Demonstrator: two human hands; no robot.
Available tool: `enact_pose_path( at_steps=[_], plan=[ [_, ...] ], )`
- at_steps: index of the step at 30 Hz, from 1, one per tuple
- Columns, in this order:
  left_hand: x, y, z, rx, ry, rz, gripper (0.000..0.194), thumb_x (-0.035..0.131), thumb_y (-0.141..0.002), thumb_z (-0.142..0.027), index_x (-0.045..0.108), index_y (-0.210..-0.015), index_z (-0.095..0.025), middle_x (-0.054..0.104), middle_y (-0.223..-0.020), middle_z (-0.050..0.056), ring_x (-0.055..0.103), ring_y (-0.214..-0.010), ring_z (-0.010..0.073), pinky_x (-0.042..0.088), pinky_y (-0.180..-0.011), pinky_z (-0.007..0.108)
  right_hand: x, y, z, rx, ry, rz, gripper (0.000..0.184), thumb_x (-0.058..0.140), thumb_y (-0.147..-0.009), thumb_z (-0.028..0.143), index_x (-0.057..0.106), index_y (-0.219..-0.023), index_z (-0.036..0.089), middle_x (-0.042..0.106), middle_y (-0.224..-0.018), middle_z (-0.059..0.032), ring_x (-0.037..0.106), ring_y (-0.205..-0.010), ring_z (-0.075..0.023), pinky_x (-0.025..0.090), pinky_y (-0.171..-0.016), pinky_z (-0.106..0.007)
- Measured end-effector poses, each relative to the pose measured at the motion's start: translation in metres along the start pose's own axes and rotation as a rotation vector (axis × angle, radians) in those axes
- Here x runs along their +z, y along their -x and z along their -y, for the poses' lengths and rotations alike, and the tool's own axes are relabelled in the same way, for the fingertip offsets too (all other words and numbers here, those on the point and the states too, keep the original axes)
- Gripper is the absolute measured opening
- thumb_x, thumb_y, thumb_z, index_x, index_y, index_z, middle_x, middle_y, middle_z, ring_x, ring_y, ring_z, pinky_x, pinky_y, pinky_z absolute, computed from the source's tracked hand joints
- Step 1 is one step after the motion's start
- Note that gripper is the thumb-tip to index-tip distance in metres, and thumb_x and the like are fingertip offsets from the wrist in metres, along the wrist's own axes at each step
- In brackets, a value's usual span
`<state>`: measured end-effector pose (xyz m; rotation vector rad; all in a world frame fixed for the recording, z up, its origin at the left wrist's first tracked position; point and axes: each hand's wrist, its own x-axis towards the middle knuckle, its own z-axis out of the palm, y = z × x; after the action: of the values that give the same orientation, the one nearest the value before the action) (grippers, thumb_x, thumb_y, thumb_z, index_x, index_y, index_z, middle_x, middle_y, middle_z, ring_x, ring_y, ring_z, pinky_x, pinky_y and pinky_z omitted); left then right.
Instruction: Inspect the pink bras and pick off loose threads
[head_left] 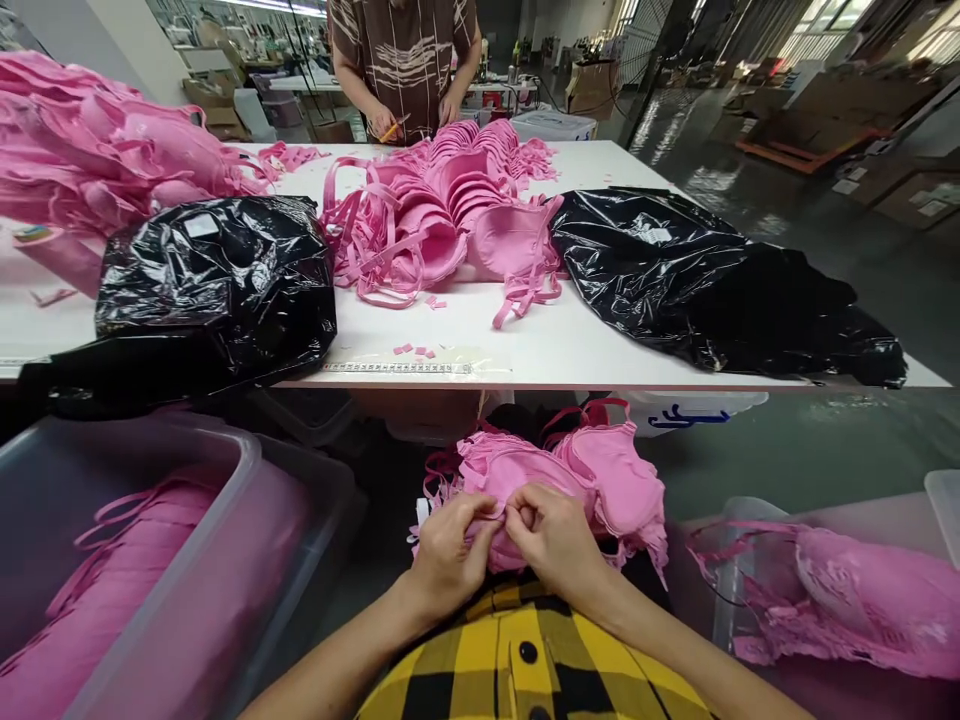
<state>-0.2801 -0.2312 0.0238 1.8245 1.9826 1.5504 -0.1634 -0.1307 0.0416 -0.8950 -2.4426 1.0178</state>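
Observation:
A pink bra (532,468) rests on my lap, below the table's front edge, with another pink bra (611,475) beside it on the right. Both hands meet at the near edge of the first bra. My left hand (457,540) pinches its fabric between thumb and forefinger. Close beside it, my right hand (551,530) is closed in a pinch on the same bra. Whatever small part lies between the fingertips is too small to make out.
On the white table (480,340) lie stacked pink bras (450,215) between two black plastic bags (217,280). A larger pink heap (112,150) is at left. Plastic bins (247,470) flank me. Across the table a person (409,70) holds yellow-handled scissors (390,131).

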Motion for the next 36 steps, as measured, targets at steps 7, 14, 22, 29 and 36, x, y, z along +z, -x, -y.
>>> enact_pose_path(
  at_steps=[7,14,22,29,36],
  plan=[
    [0.0,0.01,-0.006,-0.04,-0.01,-0.036,0.012,0.06,-0.079,-0.01,0.057,-0.09,-0.016,0.067,-0.076,0.003,0.066,-0.067,0.0137,0.055,-0.062,0.022,-0.007,0.011,0.006,-0.023,-0.018,0.023,0.016,0.051,-0.078,0.017,0.056,-0.064,0.017,0.052,-0.056,0.0008,0.046,-0.051,-0.0127,0.032,-0.051,-0.024],
    [0.008,0.012,-0.003,0.007,0.029,-0.064,0.014,0.056,-0.079,-0.005,0.057,-0.088,-0.016,0.066,-0.076,0.003,0.065,-0.068,0.0128,0.053,-0.062,0.021,0.0,0.012,0.009,-0.037,-0.081,0.007,0.017,0.047,-0.075,0.014,0.049,-0.058,0.018,0.045,-0.053,0.0029,0.042,-0.049,-0.0112,0.031,-0.048,-0.023],
    [-0.003,0.016,-0.001,0.05,0.076,0.09,0.029,0.049,-0.084,-0.005,0.059,-0.109,-0.015,0.061,-0.103,0.013,0.062,-0.093,0.0181,0.056,-0.078,0.03,0.003,0.012,-0.002,-0.061,-0.157,0.049,0.02,0.045,-0.078,0.018,0.049,-0.059,0.018,0.045,-0.052,0.0037,0.041,-0.048,-0.0102,0.032,-0.046,-0.021],
    [-0.007,0.008,0.001,0.068,0.095,-0.041,0.023,0.055,-0.081,-0.003,0.065,-0.096,-0.017,0.069,-0.079,0.004,0.065,-0.071,0.0129,0.055,-0.065,0.022,0.002,0.01,0.006,-0.155,-0.119,0.006,0.02,0.044,-0.082,0.017,0.051,-0.063,0.018,0.047,-0.056,0.0019,0.043,-0.05,-0.011,0.033,-0.049,-0.022],
    [0.006,0.002,-0.003,-0.162,0.142,-0.063,0.012,0.062,-0.075,-0.008,0.068,-0.081,-0.017,0.072,-0.072,0.002,0.067,-0.063,0.0137,0.054,-0.06,0.022,-0.017,0.007,0.006,-0.273,-0.014,0.08,0.02,0.046,-0.083,0.015,0.051,-0.063,0.018,0.053,-0.059,0.0003,0.046,-0.052,-0.0125,0.033,-0.05,-0.024]
  ],
)
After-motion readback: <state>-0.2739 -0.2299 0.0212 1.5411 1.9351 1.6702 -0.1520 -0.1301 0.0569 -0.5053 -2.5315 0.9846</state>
